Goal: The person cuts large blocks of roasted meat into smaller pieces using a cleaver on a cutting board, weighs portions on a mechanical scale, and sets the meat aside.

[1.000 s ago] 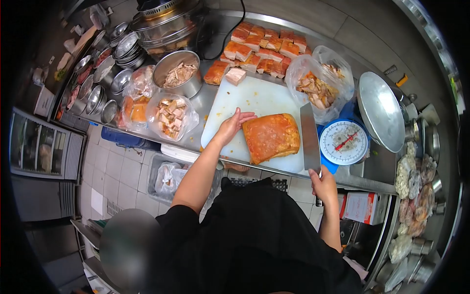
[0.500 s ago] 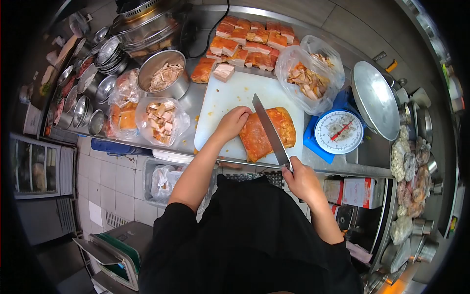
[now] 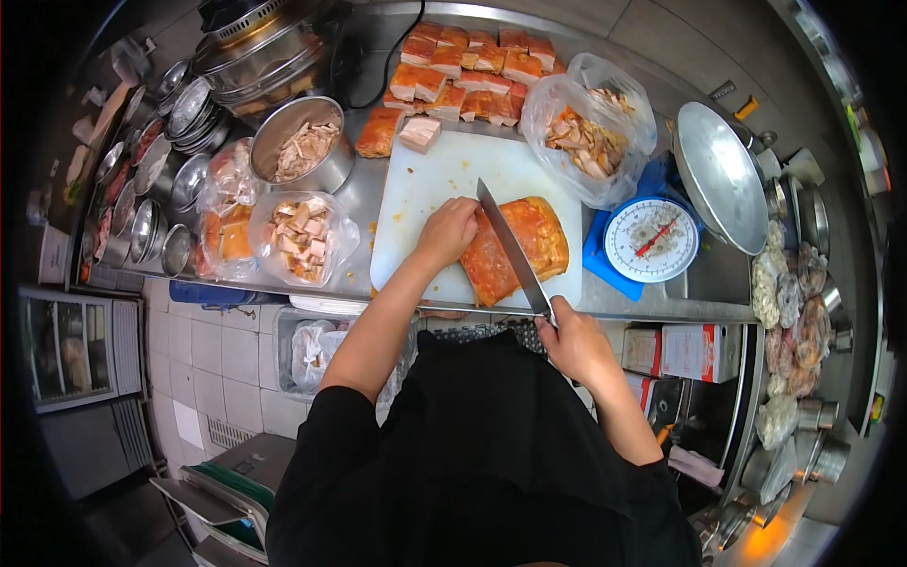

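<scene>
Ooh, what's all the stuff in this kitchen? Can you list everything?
Big meat slab: one, orange-brown, on the board
Knife: one, silver blade, over the slab
Cutting board: one, white, on the counter
Counter: one, silver
Meat pieces: many, orange and pale, beyond the board
Pot: one, silver, left of the board, meat inside
Bags of meat: several, see-through, both sides of the board
Scale: one, blue and white, right of the board
Pan: one, silver, beside the scale
Bowls: many, silver, far left
Boxes: several, red and white, below the counter
Edge clutter: too small to count
Sleeves: two, black, on the arms
Left hand: one, bare, on the slab
Right hand: one, bare, holding the knife
</scene>
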The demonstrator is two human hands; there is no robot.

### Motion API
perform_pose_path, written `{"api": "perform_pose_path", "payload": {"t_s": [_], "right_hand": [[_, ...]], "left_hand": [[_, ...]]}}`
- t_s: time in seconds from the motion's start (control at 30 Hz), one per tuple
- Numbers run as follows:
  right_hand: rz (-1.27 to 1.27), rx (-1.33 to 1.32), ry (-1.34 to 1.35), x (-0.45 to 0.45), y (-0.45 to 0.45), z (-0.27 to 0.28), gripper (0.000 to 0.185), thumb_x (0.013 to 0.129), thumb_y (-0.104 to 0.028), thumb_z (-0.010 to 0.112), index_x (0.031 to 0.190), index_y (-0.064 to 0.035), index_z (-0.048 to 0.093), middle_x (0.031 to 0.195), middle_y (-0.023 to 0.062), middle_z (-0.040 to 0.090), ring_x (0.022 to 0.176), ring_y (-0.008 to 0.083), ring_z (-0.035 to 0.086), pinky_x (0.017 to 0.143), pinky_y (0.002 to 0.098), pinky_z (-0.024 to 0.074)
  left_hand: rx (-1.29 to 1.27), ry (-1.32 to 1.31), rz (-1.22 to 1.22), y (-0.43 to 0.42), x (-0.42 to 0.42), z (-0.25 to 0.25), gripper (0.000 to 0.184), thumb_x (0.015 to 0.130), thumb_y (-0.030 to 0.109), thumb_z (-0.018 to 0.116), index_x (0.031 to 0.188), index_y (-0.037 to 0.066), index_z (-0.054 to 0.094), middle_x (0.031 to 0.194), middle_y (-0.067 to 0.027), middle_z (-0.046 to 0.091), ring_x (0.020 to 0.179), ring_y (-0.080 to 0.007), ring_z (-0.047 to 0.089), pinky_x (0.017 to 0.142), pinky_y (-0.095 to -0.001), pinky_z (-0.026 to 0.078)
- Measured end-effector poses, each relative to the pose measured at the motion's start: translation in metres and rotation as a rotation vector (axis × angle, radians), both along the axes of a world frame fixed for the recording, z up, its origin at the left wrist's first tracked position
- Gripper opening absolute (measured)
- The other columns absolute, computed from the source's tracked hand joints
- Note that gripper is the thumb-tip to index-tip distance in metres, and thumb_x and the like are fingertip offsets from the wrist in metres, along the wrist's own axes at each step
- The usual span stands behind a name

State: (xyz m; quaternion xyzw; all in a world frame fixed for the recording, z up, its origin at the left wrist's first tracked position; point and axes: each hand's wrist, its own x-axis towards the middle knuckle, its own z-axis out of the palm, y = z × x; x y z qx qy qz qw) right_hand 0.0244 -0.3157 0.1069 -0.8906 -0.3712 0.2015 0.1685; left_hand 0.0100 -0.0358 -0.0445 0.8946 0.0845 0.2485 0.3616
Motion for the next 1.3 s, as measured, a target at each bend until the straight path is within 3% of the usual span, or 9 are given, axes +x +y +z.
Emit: {"api": "perform_pose_path", "payload": {"t_s": [0.87, 1.07, 1.3], "right_hand": [[0.021, -0.037, -0.015, -0.001, 0.006, -0.005, 0.025, 0.099, -0.022, 0.06, 0.105, 0.0007, 0.052, 0.077, 0.0292, 0.067, 0.078, 0.0513, 0.065, 0.073, 0.0593, 0.0498], [0.031, -0.075, -0.049, 0.0, 0.009, -0.007, 0.021, 0.098, -0.018, 0.059, 0.101, 0.0018, 0.052, 0.078, 0.0275, 0.069, 0.076, 0.0479, 0.067, 0.071, 0.0574, 0.0525], [-0.005, -0.167, 0.022, 0.005, 0.028, 0.01, 0.023, 0.101, -0.02, 0.055, 0.103, 0.0024, 0.053, 0.079, 0.0279, 0.069, 0.077, 0.0477, 0.067, 0.073, 0.0572, 0.0523]], "left_hand": [[0.005, -0.029, 0.009, 0.002, 0.003, -0.008, 0.014, 0.087, 0.008, 0.055, 0.099, 0.003, 0.06, 0.096, -0.0168, 0.064, 0.096, -0.038, 0.061, 0.085, -0.0478, 0.05], [0.042, -0.045, 0.117, -0.016, -0.011, 0.01, 0.014, 0.086, 0.009, 0.061, 0.099, 0.005, 0.063, 0.103, -0.012, 0.065, 0.1, -0.0353, 0.06, 0.088, -0.0482, 0.047], [0.201, -0.175, 0.193, -0.075, -0.043, -0.002, 0.022, 0.082, 0.018, 0.071, 0.102, 0.011, 0.067, 0.128, -0.0092, 0.061, 0.127, -0.0315, 0.055, 0.106, -0.0501, 0.036]]}}
